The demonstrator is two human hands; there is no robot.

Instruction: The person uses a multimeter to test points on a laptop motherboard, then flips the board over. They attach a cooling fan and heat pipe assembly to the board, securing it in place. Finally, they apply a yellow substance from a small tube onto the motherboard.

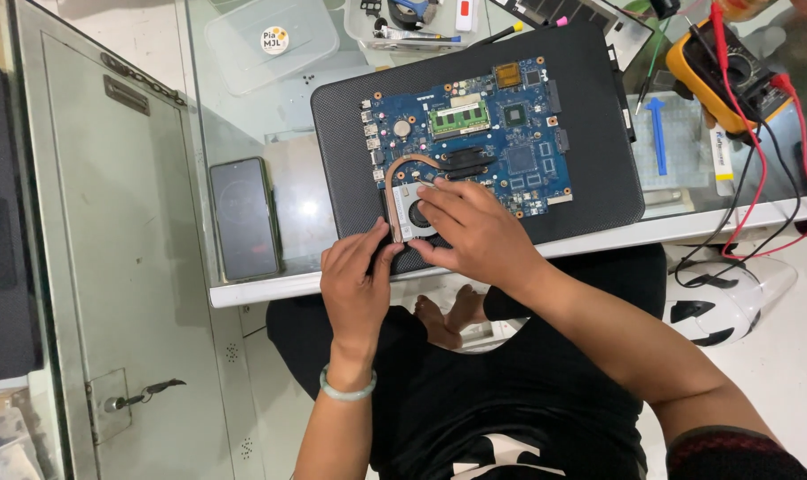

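Note:
A blue laptop motherboard [483, 133] lies on a black mat [599, 133] on a glass desk. A copper heat pipe [412, 164] curves down to a cooling fan [412, 218] at the board's near left corner. My right hand [474, 231] rests over the fan, fingers spread on its top and thumb at its near edge. My left hand [357, 280] sits at the mat's near edge, fingertips touching the fan's left side. A pale green bangle [347, 389] circles the left wrist. The hands hide part of the fan.
A dark smartphone [245, 218] lies left of the mat. A yellow multimeter [728, 76] with red and black leads sits at the far right, beside a blue tool [658, 133]. A clear plastic box [270, 40] and a tray of tools [403, 22] stand behind. A metal cabinet [119, 267] is at left.

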